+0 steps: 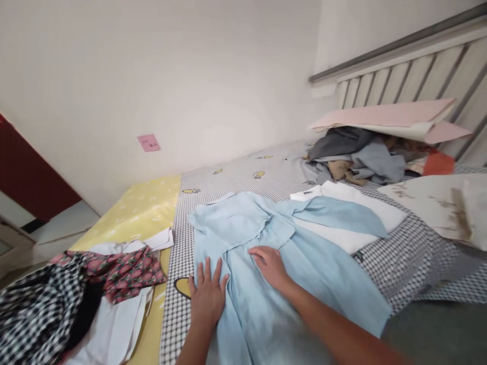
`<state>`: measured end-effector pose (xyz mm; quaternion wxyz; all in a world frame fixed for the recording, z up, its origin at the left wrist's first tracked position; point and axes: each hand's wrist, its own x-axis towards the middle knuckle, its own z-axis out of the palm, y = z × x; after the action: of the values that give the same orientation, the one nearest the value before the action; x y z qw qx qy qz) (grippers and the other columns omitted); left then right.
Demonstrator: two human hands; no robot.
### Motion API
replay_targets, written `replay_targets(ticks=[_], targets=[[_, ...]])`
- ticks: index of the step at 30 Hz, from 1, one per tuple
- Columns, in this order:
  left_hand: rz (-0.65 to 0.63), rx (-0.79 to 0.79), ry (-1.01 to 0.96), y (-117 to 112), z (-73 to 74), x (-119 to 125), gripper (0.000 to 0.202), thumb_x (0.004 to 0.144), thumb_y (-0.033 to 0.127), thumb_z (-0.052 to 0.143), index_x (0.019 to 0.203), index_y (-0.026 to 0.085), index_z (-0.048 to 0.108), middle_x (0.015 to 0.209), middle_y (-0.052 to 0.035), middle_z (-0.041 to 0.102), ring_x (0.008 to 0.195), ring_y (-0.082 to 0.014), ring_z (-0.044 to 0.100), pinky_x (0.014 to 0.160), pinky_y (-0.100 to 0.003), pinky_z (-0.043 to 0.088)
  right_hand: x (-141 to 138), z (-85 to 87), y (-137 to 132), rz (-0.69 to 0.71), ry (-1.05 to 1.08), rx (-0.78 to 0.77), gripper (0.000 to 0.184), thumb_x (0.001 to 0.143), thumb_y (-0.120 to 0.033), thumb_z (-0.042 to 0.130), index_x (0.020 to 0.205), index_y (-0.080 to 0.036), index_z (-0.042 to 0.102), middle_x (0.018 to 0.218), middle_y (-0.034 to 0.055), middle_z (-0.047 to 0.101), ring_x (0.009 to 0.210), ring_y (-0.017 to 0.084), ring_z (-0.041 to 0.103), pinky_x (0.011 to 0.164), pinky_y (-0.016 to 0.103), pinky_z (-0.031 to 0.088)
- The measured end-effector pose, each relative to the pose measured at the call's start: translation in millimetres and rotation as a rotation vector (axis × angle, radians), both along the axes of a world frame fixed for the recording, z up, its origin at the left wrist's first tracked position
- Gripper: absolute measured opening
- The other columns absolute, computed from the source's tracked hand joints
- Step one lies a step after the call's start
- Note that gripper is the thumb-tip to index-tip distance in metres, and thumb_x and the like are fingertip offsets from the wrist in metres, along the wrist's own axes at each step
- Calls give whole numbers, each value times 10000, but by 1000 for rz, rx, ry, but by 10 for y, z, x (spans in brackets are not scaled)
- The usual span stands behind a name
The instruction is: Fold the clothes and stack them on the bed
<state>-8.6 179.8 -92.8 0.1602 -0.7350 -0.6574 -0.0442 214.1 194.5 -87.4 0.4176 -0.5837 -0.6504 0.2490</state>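
Observation:
A light blue dress (243,223) lies spread on a checked sheet, with its skirt toward me and one sleeve (338,215) stretched out to the right. Flat on the dress's left side rests my left hand (208,296), fingers spread. My right hand (271,266) is at the waist of the dress, its fingers loosely bent and the fingertips on or just over the cloth. I see no fabric gripped in either hand. Partly under the blue sleeve is a white garment (384,210) with a dark label.
Several clothes, among them a flowered red one (129,271) and a black-and-white checked one (41,299), are heaped at the left on a yellow cover (148,203). A clothes pile (353,152) under pink sheeting (384,114) sits at the back right, beside a white slatted headboard (414,76).

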Motion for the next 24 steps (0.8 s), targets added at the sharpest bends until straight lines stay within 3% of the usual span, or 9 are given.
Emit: replay_targets(ticks=[2,5,9,11,13,15,17,21,24], targets=[[19,26,23,-15,2,26,502,1026,414,428,1524,359,407,1620,-95,409,1490,-372,383,1164,-682,320,86,59,21,-20,387,-114,366,931,-317,448,1207,-220,668,961,71,781,905,229,743,891,411,553],[55,65,53,-34,11,65,499,1031,404,399,1524,329,426,1609,-104,421,1472,-378,410,1160,-683,317,280,287,186,-174,630,-273,506,943,-358,423,1428,-221,472,865,35,753,601,173,712,531,267,523],[83,74,58,-47,15,92,494,1035,377,371,1521,317,439,1603,-96,424,1468,-373,418,1160,-671,323,564,627,546,-338,378,-361,677,934,-219,435,1576,-291,233,828,-2,739,548,140,699,447,193,452],[94,56,29,-54,1,89,496,1030,375,388,1521,322,435,1602,-87,426,1474,-370,410,1162,-674,326,631,705,705,-313,271,-411,699,893,-168,503,1562,-240,313,680,-12,703,466,161,657,437,212,436],[96,43,-20,-57,-27,73,495,1023,377,410,1516,339,439,1603,-67,427,1478,-361,404,1168,-674,330,621,755,842,-284,143,-426,554,857,-130,551,1409,-169,539,539,-15,637,414,176,608,452,235,413],[89,53,-76,-55,-66,48,491,1019,379,413,1508,364,447,1605,-38,430,1482,-349,402,1172,-666,343,558,850,965,-259,15,-341,345,856,-106,551,1164,-169,694,525,5,629,483,179,616,519,247,402],[79,72,-120,-53,-107,23,488,1023,381,392,1508,384,443,1606,-14,433,1486,-335,399,1177,-657,350,488,1021,1064,-248,-90,-176,279,883,-107,527,1046,-206,730,661,37,697,654,184,649,605,254,387],[67,102,-165,-57,-172,-5,496,1035,384,364,1529,395,401,1613,-11,435,1484,-315,406,1181,-657,346,520,1367,1133,-317,-237,104,348,953,-184,454,1173,-241,718,883,80,738,833,228,620,683,301,342],[59,116,-175,-61,-199,-2,502,1033,378,377,1535,399,387,1620,-18,430,1489,-315,396,1186,-663,333,762,1319,1056,-405,-416,373,379,929,-154,423,1113,-223,747,891,95,743,843,243,614,777,347,361]])
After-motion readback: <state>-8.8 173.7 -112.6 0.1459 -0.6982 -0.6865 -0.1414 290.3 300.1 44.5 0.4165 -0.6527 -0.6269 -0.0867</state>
